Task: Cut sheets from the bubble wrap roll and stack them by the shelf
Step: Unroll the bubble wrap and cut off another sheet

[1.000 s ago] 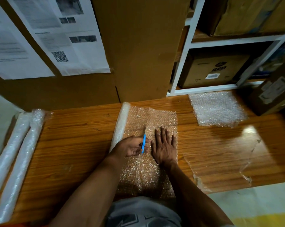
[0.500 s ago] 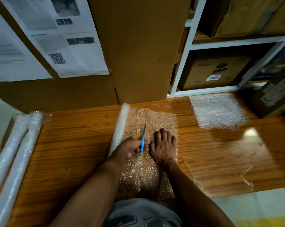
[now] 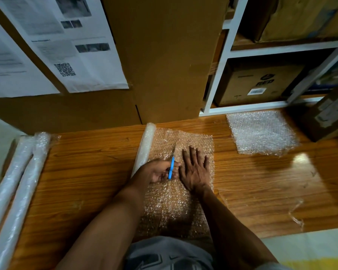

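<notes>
The wooden worktop (image 3: 86, 172) is carrying a bubble wrap roll (image 3: 145, 147) at centre, its unrolled sheet (image 3: 174, 211) lying toward the near edge. Cut sheets (image 3: 261, 133) are lying far right, beside the white shelf (image 3: 218, 78). The right hand (image 3: 195, 170) is pressing flat, fingers straight, on the sheet. The left hand (image 3: 156, 172) is gripping blue-handled scissors (image 3: 171, 166), blades on the wrap.
</notes>
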`<state>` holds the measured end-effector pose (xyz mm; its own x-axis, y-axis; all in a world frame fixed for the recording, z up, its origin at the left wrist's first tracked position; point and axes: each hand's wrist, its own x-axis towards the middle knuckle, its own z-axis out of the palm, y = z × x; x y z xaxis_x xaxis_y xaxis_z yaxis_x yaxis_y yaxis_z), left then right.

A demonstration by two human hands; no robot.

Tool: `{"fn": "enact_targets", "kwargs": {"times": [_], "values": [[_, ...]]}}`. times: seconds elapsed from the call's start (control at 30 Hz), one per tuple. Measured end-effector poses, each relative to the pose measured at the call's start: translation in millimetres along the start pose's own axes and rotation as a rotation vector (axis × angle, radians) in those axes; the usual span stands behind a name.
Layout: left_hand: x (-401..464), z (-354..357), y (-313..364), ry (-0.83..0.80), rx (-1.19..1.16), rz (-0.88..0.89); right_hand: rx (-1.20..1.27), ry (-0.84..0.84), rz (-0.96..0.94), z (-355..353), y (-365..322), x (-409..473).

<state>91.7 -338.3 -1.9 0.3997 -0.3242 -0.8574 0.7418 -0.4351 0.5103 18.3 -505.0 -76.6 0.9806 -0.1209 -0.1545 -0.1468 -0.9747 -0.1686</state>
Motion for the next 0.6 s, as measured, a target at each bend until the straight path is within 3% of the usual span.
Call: {"fn": "enact_targets", "kwargs": {"times": [0.37,0.6], "values": [[21,3,-1,0.175,0.009,0.105,-0.002,-0.005,0.008,0,0,1],[16,1,4,0.133,-0.056,0.099,0.060,0.026,0.048,-11,-4,9]]}}
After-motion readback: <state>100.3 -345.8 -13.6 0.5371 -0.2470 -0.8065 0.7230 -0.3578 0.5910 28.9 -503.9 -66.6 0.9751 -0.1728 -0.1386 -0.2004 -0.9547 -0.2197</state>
